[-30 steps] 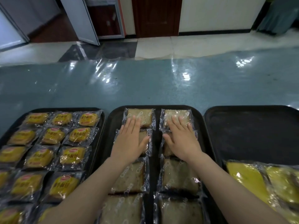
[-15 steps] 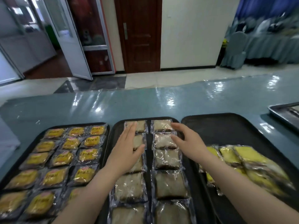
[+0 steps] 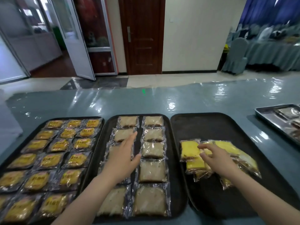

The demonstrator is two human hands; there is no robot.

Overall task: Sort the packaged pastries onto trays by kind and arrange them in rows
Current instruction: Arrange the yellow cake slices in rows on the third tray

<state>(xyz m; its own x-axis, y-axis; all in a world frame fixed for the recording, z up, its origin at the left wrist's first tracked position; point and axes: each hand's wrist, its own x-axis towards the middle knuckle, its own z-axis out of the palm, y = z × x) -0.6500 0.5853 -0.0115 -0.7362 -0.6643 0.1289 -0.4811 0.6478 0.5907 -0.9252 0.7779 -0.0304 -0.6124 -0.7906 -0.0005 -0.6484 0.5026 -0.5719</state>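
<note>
Yellow cake packets (image 3: 190, 149) are lying heaped and overlapping at the middle of the right black tray (image 3: 215, 120), so I am reaching my right hand (image 3: 217, 159) onto the pile, fingers spread and curled over it but not yet closed on any packet, ready to pull one out into a row. My left hand (image 3: 121, 158) is lying flat and open on the left column of brown slices (image 3: 152, 150) in the middle tray (image 3: 176, 184), holding nothing, probably steadying that row.
</note>
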